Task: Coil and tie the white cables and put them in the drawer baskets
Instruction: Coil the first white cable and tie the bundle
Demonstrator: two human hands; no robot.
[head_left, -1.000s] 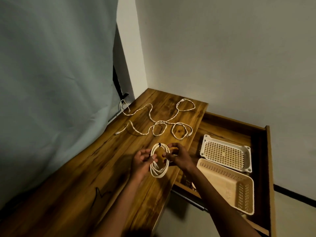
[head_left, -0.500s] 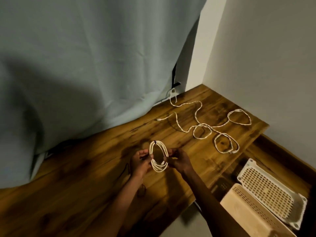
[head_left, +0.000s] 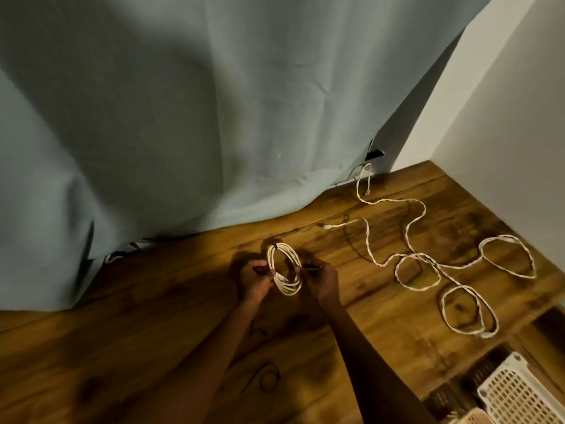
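Observation:
A white cable wound into a small coil (head_left: 285, 270) stands upright just above the wooden desk, with a dark tie at its top. My left hand (head_left: 252, 281) pinches the coil's left side. My right hand (head_left: 321, 278) grips its right side, and a thin dark strip shows at the fingertips. A second, loose white cable (head_left: 428, 258) sprawls in loops over the desk to the right. The white perforated basket (head_left: 519, 393) shows at the bottom right corner, with the rim of a beige basket (head_left: 467, 419) next to it.
A grey-green curtain (head_left: 183, 117) hangs along the desk's far edge. A white wall (head_left: 504, 133) closes the right side. The wooden desk (head_left: 122, 347) stretches to the left. The open drawer lies at the lower right, mostly out of frame.
The view has swung left, so the baskets slid to the bottom right corner. Both hands kept hold of the coil, which now stands more upright.

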